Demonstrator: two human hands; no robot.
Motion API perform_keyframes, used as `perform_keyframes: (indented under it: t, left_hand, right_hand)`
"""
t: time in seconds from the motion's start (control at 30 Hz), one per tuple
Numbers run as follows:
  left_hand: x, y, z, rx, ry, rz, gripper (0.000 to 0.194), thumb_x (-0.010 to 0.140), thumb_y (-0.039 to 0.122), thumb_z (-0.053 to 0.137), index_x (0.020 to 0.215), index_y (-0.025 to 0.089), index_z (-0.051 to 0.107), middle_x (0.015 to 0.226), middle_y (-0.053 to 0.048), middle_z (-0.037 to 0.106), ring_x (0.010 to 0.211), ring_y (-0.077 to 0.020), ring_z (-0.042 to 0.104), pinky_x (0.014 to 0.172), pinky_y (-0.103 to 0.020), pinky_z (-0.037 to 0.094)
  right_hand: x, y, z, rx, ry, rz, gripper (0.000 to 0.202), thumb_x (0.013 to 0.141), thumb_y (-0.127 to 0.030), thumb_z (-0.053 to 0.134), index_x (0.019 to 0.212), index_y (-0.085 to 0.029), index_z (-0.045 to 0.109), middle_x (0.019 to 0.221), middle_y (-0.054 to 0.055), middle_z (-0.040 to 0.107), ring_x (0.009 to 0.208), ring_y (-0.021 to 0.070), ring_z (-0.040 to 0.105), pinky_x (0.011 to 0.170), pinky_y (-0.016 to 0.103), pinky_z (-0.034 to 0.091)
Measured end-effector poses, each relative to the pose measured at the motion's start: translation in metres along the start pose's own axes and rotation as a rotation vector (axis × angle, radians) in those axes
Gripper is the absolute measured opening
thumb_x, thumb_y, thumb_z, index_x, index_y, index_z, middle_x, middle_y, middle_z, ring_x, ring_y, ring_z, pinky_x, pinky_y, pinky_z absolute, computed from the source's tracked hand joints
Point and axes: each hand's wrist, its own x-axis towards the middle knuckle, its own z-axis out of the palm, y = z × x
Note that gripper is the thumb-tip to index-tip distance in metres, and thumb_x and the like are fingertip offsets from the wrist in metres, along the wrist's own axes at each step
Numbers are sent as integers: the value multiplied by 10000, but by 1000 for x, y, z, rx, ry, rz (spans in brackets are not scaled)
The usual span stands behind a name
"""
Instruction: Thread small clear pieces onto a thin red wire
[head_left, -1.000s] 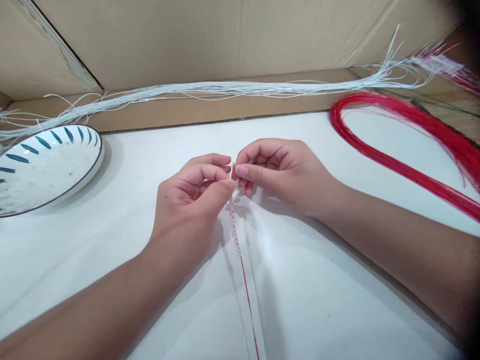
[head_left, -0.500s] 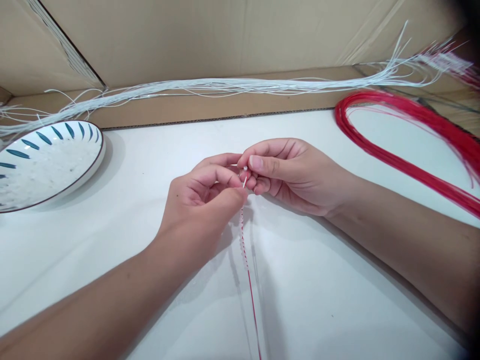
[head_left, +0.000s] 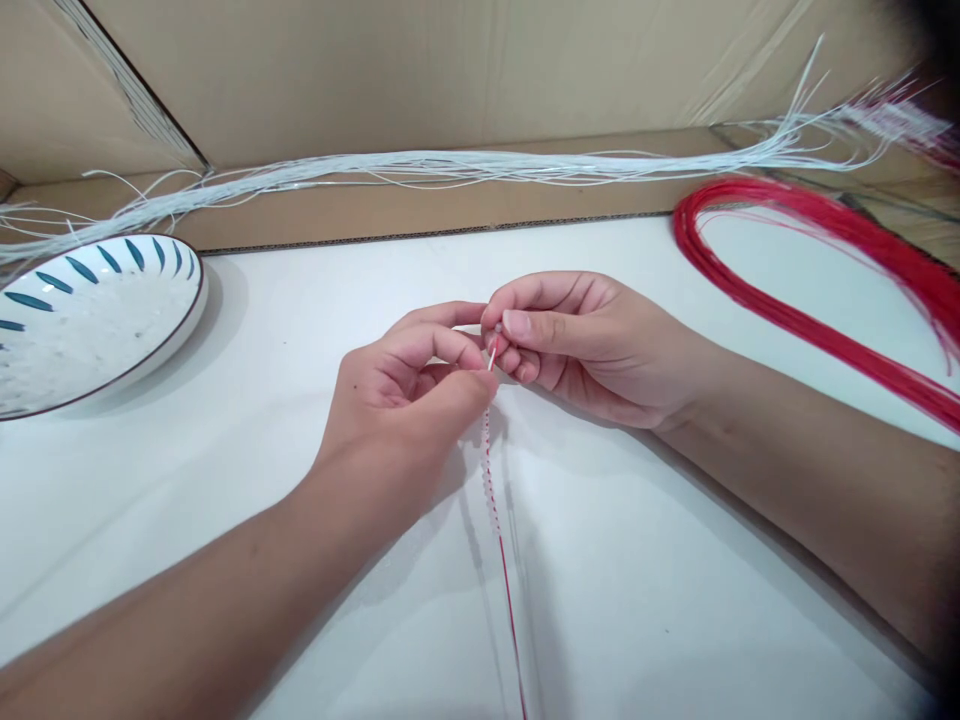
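My left hand (head_left: 424,390) pinches a thin cord near its upper end, thumb against fingers. A short white tip of the cord sticks up above that thumb. Below the hand, small clear beads (head_left: 489,480) line the cord, and under them a bare red stretch (head_left: 510,600) runs down to the bottom edge. Touching fingers with the left, my right hand (head_left: 577,345) holds a tiny pale bead (head_left: 498,328) between thumb and index finger, just above the tip. Whether the tip has entered the bead cannot be made out.
A plate (head_left: 191,310) with dark leaf marks holds clear beads at the left. A bundle of white cords (head_left: 450,165) lies along the cardboard (head_left: 420,215) at the back. Looped red cords (head_left: 780,310) lie on the right of the white table (head_left: 337,630).
The small bead in my right hand has come slightly closer to the white tip of the cord. The view has shifted a little; both hands keep their pinches.
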Motion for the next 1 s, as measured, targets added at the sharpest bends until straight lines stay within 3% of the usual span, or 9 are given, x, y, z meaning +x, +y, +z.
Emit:
perform_keyframes:
  t: [0.4,0.73,1.0]
  left_hand:
    - [0,0,1,5,-13,-4,163,721,91,709,595,195,709,1150,-2,699,782,-117,653,738,-288,551]
    - [0,2,1,10,-13,-22,155,723,119,727,591,196,701,1176,-32,701,925,-191,680,746,-307,559]
    - [0,2,2,4,-21,-22,156,723,105,712,592,188,692,1197,-29,716,842,-171,691,775,-336,567]
  right_hand:
    - [-1,0,2,-7,-22,-5,96,797,-184,864,820,-139,782,743,-10,753,643,51,693,649,126,607]
    - [-1,0,5,-43,27,-20,135,762,-209,896,802,-150,780,718,-7,735,627,65,684,628,155,617]
    - [-1,0,5,-41,35,-17,82,774,-162,869,783,-166,788,713,-13,730,639,71,681,637,173,610]
